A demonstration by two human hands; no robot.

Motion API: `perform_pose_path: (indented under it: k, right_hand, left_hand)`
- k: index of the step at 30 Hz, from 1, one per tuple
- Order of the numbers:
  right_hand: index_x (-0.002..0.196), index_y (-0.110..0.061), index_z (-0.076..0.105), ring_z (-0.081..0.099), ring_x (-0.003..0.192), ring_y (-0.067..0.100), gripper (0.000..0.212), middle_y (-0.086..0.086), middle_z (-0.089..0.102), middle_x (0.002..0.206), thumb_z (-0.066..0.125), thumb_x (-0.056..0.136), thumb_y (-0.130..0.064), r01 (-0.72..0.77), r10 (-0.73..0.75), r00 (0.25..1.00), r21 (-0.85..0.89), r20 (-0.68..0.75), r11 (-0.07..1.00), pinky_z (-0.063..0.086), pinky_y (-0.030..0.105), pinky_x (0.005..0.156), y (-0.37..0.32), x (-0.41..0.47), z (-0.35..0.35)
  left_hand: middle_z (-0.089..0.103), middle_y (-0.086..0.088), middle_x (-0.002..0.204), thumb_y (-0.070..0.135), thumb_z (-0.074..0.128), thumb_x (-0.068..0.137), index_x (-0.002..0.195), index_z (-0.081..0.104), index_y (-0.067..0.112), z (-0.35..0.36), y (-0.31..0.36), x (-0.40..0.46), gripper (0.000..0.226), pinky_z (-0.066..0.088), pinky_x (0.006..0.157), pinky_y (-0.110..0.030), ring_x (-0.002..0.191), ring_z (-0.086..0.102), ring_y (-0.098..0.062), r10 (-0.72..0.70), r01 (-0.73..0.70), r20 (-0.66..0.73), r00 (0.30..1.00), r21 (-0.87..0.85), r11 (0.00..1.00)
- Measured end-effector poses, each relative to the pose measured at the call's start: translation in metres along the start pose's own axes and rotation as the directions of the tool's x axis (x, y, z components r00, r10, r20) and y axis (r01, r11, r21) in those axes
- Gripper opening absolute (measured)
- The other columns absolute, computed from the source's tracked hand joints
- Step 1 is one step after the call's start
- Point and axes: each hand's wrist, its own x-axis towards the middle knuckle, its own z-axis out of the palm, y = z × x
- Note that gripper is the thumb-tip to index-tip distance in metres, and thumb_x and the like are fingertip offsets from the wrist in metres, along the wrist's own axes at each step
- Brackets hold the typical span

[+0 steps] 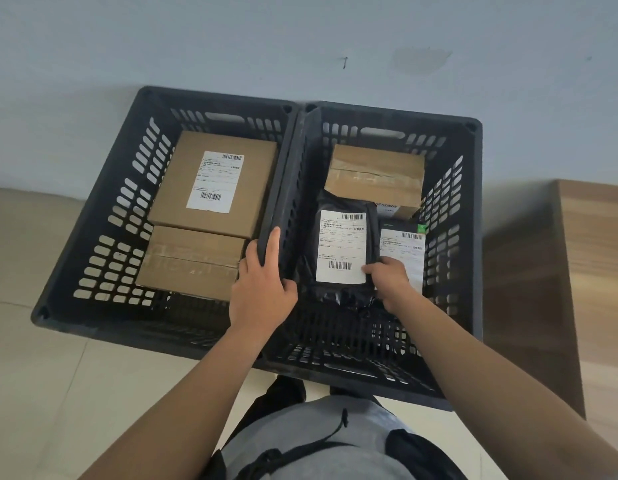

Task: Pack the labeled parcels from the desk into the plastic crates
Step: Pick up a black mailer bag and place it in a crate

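two crates on the floor, both hands at the right one

left crate (93,244): black, slotted walls, sits on pale floor tiles (41,375) against a grey wall (231,39). inside, two brown boxes. the far box (214,183) lies flat, white label up with barcodes top and bottom. the near box (191,261) touches it along one edge, taped across the top, no label showing.

the two crates stand side by side, rims touching.

left hand (262,285): grips the left rim of the right crate, fingers curled over the top edge, thumb down on the inner side of the wall. arm bare.

right crate (470,209): same black slotted type, nearer the person. at the far end a taped brown box (377,174), a strip of white label showing on its near side. in front of it a black poly bag (342,251), label up, lying along the crate floor. just right of the bag, partly under its edge, a dark flat parcel (403,251) with its own white label and a green mark at the far corner.

right hand (387,278): down inside the crate, thumb and fingers pinching the bag's near right corner at the label edge; the rest of the fingers are hidden behind the hand.

far right: a wooden desk (584,271), only its side and corner showing. at bottom, the person's grey top and dark strap.
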Motion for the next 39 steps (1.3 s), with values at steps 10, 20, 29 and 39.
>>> perform_pose_path:
  k: [10,20,29,39]
  right_hand:
    - [0.142,-0.008,0.052,0.064,0.118,0.033,0.043,0.011,0.065,0.132,0.060,0.100,-0.011,-0.002,0.002,1.000,0.001,-0.001,1.000,0.056,0.049,0.102,0.007,-0.002,0.004]
    - [0.134,-0.009,0.058,0.063,0.115,0.030,0.038,0.009,0.064,0.124,0.066,0.099,-0.021,0.022,-0.016,0.998,0.103,-0.061,0.994,0.055,0.044,0.101,0.018,-0.049,-0.010]
    - [0.123,-0.009,0.065,0.069,0.112,0.030,0.021,0.015,0.069,0.119,0.060,0.103,-0.012,0.209,-0.086,0.943,0.370,-0.322,0.905,0.056,0.050,0.103,0.045,-0.173,-0.025]
    - [0.107,-0.009,0.074,0.074,0.083,0.021,0.013,0.012,0.077,0.089,0.065,0.097,-0.008,0.396,-0.147,0.842,0.411,-0.518,0.821,0.060,0.041,0.082,0.104,-0.275,-0.056]
  left_hand:
    - [0.033,-0.015,0.162,0.041,0.063,0.095,0.162,0.002,0.037,0.001,-0.002,0.001,0.091,0.059,0.091,-0.040,0.133,0.053,-0.033,0.011,-0.011,0.002,1.000,-0.013,1.000]
    - [0.019,-0.019,0.165,0.039,0.062,0.096,0.160,-0.003,0.037,-0.009,-0.001,-0.001,0.092,0.053,0.097,-0.046,0.142,0.041,-0.039,0.014,-0.005,0.087,0.996,-0.109,0.994]
    - [0.014,-0.010,0.168,0.027,0.066,0.094,0.157,0.028,0.032,-0.018,-0.011,-0.007,0.074,0.032,0.119,-0.060,0.155,0.015,-0.036,0.097,-0.076,0.039,0.994,-0.367,0.927]
    - [0.067,0.017,0.122,0.010,0.058,0.098,0.120,0.067,0.031,-0.046,0.100,-0.101,0.031,0.052,0.098,-0.022,0.109,0.062,0.007,0.580,0.040,0.309,0.754,-0.902,0.430]
